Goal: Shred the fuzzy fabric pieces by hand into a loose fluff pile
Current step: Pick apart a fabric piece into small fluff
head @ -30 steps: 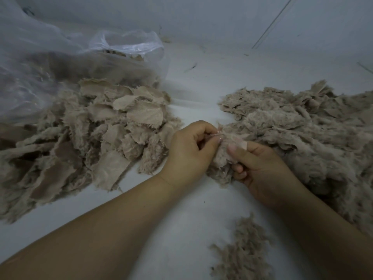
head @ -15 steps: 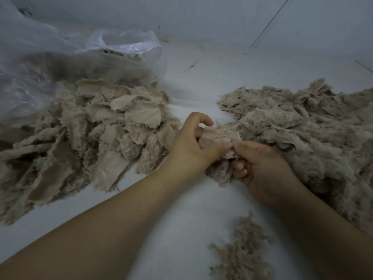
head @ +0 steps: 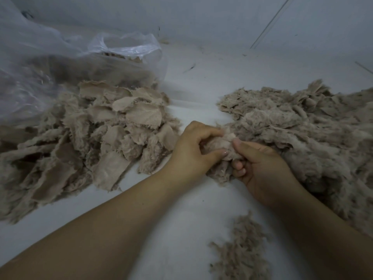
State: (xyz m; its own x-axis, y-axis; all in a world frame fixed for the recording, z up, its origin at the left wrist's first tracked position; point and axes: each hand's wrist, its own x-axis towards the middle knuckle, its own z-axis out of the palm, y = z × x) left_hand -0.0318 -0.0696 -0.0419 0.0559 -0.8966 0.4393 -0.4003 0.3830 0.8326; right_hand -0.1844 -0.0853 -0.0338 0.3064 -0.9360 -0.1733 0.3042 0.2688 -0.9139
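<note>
A clear plastic bag (head: 60, 63) lies slumped at the far left on the pale surface (head: 177, 219), its open mouth facing the middle, with more tan fabric dimly showing through its film. Spilling out in front of it is a heap of scraps (head: 84, 142): flat torn squares, some with the woven backing up, some with the fuzzy side up. To the right, well apart from that heap, spreads a wide fluff pile (head: 302, 138), ragged and loose, running off the right edge. A smaller tuft of fluff (head: 242, 251) lies alone near the bottom edge, between the two forearms. A few dark specks and stray threads sit on the surface toward the back wall (head: 201, 21). Nothing covers the hands; the forearms cross only bare surface. The piece being worked (head: 220, 144) is held at the near left edge of the fluff pile, touching it. The left hand (head: 193, 152) grips the piece from the left, fingers curled over its top and the thumb pressed along its underside. The right hand (head: 260, 164) grips it from the right, thumb on top pointing left, the other fingers curled beneath with two fingertips showing under the fabric. The two thumbs lie just beside each other, with fuzz bulging between them. No labels, brands or writing can be seen on anything.
</note>
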